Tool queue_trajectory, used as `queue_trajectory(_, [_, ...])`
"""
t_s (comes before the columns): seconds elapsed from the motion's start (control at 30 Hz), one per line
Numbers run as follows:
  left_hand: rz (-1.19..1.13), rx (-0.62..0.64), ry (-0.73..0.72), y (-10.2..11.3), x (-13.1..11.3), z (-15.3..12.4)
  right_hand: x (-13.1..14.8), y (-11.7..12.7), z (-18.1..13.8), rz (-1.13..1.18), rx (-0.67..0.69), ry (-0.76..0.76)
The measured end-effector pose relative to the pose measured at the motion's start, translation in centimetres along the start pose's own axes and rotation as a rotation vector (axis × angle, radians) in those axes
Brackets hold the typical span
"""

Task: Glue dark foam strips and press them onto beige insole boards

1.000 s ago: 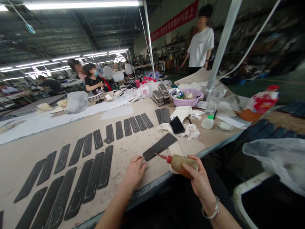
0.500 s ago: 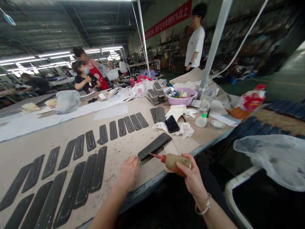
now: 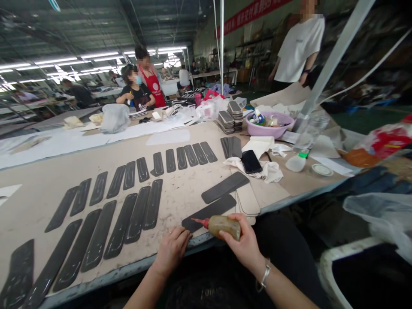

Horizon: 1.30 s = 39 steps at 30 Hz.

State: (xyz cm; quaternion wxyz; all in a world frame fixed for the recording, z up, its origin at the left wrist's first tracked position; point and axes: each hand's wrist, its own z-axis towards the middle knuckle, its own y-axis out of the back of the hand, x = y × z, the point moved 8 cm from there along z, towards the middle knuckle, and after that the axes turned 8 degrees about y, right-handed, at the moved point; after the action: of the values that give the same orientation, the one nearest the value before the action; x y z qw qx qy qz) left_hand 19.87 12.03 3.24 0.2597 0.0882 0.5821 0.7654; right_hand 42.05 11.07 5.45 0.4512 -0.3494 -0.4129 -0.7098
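My right hand (image 3: pixel 243 240) is wrapped around a squeeze bottle (image 3: pixel 224 226) with murky yellowish contents and a red nozzle. The bottle lies nearly level, its tip over the left part of a dark grey flat strip (image 3: pixel 212 209) at the table's front edge. At that strip's left end, my left hand (image 3: pixel 174 249) has its fingers curled and closed on it. Just behind lies another dark strip (image 3: pixel 225 187), partly over pale rounded pieces (image 3: pixel 248 198). To the left, two rows of dark strips (image 3: pixel 120 225) have a shiny wet coating.
Behind the strips are a phone (image 3: pixel 251 162) on a white cloth, stacked pieces (image 3: pixel 225 122), a purple basin (image 3: pixel 268 128) and a green-capped bottle (image 3: pixel 296 163). A metal pole (image 3: pixel 334 60) rises at right, near a chair frame (image 3: pixel 325 262). Other people are farther back.
The view has shifted, so the scene sits further right. Two separate dark strips now show where one showed; the nearer one is by the front edge, with both hands and the bottle closer to that edge.
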Motion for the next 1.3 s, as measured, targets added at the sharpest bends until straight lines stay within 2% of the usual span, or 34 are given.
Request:
queue_trajectory(0.17, [-0.074, -0.008, -0.018, 0.0, -0.1, 0.0, 2.0, -2.6, -0.4, -0.083, 0.102, 0.189])
queue_trajectory(0.4, [-0.200, -0.062, 0.035, 0.4, 0.3, 0.0, 2.7, -3.7, -0.9, -0.154, 0.193, 0.217])
queue_trajectory(0.5, [-0.219, -0.061, 0.043, 0.3, 0.6, 0.1, 2.6, -2.6, -0.9, -0.230, 0.164, 0.226])
queue_trajectory(0.63, [-0.233, -0.065, 0.045, 0.0, 1.0, -0.1, 2.0, 0.4, -0.8, -0.360, 0.065, 0.242])
queue_trajectory(0.8, [-0.229, -0.084, 0.014, -0.3, 1.2, -0.2, 0.4, 4.3, -0.5, -0.475, -0.048, 0.193])
queue_trajectory(0.97, [-0.213, -0.104, -0.009, -0.1, 1.1, -0.2, -0.3, 6.9, -0.1, -0.587, -0.163, 0.185])
queue_trajectory(1.17, [-0.192, -0.111, -0.005, 0.6, 1.0, -0.1, 0.0, 7.6, 0.1, -0.641, -0.205, 0.194])
queue_trajectory(1.3, [-0.199, -0.032, -0.022, 0.8, 0.9, -0.1, 1.5, 5.5, 0.0, -0.454, -0.145, 0.250])
